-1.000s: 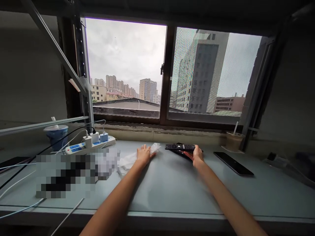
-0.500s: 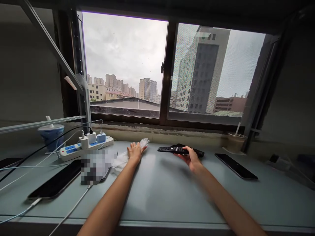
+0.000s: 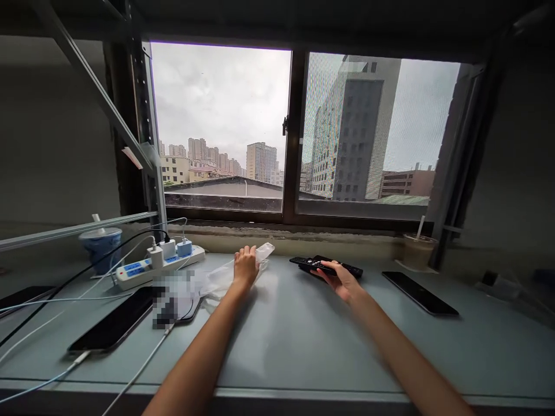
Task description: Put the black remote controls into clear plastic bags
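While your right hand [image 3: 344, 282] clamps the remote [image 3: 306, 263] over the surface [image 3: 277, 352], a loose hold could drop it; your left hand [image 3: 245, 267] is closed on the bag [image 3: 221, 278], whose thin film could tear under a hard pull; toward the rear, the brown cup [image 3: 417, 252] could tip if your reach strays.

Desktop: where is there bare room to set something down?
Bare: desktop between the left forearm and right forearm, short of the held remotes; also between right forearm and the flat black device. Crowded: the left side, with power strip, cables, phones and clear plastic.
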The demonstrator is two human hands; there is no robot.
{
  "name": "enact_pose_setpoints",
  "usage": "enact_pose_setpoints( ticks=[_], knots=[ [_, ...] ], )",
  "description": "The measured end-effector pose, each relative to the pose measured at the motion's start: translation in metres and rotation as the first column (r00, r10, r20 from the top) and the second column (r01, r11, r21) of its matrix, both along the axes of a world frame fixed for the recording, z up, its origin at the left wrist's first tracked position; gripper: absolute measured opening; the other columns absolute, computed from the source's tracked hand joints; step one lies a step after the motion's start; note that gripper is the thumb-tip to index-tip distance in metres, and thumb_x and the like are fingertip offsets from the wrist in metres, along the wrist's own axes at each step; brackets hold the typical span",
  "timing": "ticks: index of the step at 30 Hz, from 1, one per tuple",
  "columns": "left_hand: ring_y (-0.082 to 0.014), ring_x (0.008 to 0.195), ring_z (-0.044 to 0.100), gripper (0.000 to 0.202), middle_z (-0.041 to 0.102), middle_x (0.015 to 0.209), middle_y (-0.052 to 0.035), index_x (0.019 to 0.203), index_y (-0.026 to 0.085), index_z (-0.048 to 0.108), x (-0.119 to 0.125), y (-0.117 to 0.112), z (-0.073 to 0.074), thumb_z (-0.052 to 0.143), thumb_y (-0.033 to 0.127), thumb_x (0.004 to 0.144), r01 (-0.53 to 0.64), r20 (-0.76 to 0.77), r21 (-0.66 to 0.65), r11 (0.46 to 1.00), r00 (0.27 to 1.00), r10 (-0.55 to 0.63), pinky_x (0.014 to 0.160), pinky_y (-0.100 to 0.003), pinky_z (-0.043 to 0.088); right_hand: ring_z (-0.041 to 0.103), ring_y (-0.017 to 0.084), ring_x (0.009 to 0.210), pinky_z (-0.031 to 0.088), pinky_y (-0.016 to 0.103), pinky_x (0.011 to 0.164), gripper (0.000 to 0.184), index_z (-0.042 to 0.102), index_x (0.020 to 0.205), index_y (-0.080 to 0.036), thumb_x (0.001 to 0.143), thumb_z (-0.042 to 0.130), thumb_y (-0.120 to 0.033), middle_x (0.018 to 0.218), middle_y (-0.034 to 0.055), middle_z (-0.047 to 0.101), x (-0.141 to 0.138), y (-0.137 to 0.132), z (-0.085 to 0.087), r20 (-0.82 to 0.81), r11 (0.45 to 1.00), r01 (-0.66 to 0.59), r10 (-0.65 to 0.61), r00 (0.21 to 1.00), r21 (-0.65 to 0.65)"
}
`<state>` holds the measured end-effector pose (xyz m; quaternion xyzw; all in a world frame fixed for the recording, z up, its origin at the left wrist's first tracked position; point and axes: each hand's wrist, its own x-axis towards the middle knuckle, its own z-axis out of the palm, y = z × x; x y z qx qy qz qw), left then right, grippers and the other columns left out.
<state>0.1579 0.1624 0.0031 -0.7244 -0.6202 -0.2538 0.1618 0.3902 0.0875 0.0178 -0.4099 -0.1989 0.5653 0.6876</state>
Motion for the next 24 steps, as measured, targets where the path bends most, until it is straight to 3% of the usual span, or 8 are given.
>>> enact_pose_setpoints(
  ticks=[5, 10, 14, 17, 19, 21, 24],
  knots=[
    [-0.0232, 0.095, 0.051, 0.037, 0.059, 0.097, -0.0102, 0.096, 0.018, 0.058, 0.019, -0.014, 0.009, 0.029, 0.005, 0.079, 0.188, -0.031, 0.002, 0.982, 0.982, -0.188, 0.086, -0.034, 0.03, 0.065, 0.021, 0.084, 0.057, 0.016, 0.053, 0.03, 0.046, 0.082, -0.02, 0.067, 0.06, 0.002, 0.077, 0.0032, 0.062, 0.003, -0.002, 0.004, -0.073, 1.0, -0.017, 0.015, 0.997, -0.023],
    [-0.0188, 0.09, 0.054, 0.042, 0.062, 0.088, -0.0054, 0.091, 0.021, 0.056, 0.027, -0.019, 0.005, 0.032, -0.005, 0.066, 0.31, -0.072, -0.063, 0.949, 0.946, -0.315, 0.088, -0.031, 0.029, 0.067, 0.016, 0.067, 0.052, 0.012, 0.043, 0.028, 0.051, 0.091, -0.019, 0.071, 0.056, 0.0, 0.07, 0.0021, 0.061, 0.003, -0.002, 0.004, -0.04, 0.996, -0.056, 0.053, 0.998, -0.067],
    [-0.0226, 0.094, 0.052, 0.027, 0.06, 0.094, -0.0068, 0.096, 0.02, 0.053, 0.029, -0.025, 0.002, 0.048, 0.016, 0.069, 0.356, -0.057, -0.055, 0.933, 0.932, -0.359, 0.091, -0.035, 0.028, 0.066, 0.014, 0.064, 0.054, 0.015, 0.048, 0.032, 0.055, 0.099, -0.018, 0.073, 0.054, 0.0, 0.069, 0.0015, 0.062, 0.001, -0.001, 0.001, 0.061, 0.998, -0.058, 0.058, 0.996, -0.011],
    [-0.0247, 0.094, 0.051, 0.039, 0.058, 0.095, -0.0076, 0.102, 0.019, 0.051, 0.032, -0.028, 0.0, 0.054, 0.039, 0.069, 0.372, 0.015, -0.023, 0.928, 0.928, -0.372, 0.091, -0.039, 0.029, 0.066, 0.014, 0.065, 0.056, 0.018, 0.056, 0.04, 0.055, 0.109, -0.019, 0.073, 0.056, -0.001, 0.072, 0.0013, 0.064, -0.001, 0.002, -0.003, 0.234, 0.998, 0.002, -0.017, 0.972, 0.065],
    [-0.0255, 0.097, 0.05, 0.047, 0.058, 0.097, -0.0081, 0.107, 0.018, 0.051, 0.034, -0.028, -0.001, 0.054, 0.045, 0.069, 0.376, 0.029, -0.011, 0.927, 0.926, -0.375, 0.092, -0.04, 0.028, 0.066, 0.013, 0.064, 0.057, 0.022, 0.062, 0.046, 0.053, 0.115, -0.02, 0.072, 0.058, -0.003, 0.074, 0.0006, 0.065, -0.002, 0.005, -0.007, 0.386, 0.989, 0.052, -0.102, 0.917, 0.138],
    [-0.0255, 0.098, 0.05, 0.042, 0.057, 0.098, -0.0083, 0.105, 0.019, 0.055, 0.037, -0.028, -0.001, 0.054, 0.045, 0.071, 0.366, 0.016, -0.013, 0.93, 0.93, -0.366, 0.092, -0.041, 0.029, 0.066, 0.015, 0.068, 0.057, 0.03, 0.068, 0.047, 0.054, 0.117, -0.02, 0.071, 0.058, -0.006, 0.081, 0.0013, 0.066, -0.001, 0.008, -0.011, 0.556, 0.965, 0.066, -0.202, 0.806, 0.255],
    [-0.0237, 0.095, 0.051, 0.02, 0.058, 0.095, -0.0079, 0.086, 0.019, 0.062, 0.039, -0.027, 0.0, 0.051, 0.032, 0.077, 0.347, -0.029, -0.016, 0.938, 0.937, -0.347, 0.09, -0.038, 0.031, 0.062, 0.02, 0.091, 0.05, 0.039, 0.086, 0.041, 0.062, 0.108, -0.024, 0.071, 0.054, -0.007, 0.102, 0.0019, 0.064, 0.004, 0.01, -0.015, 0.767, 0.853, -0.064, -0.431, 0.475, 0.519]
  ],
)
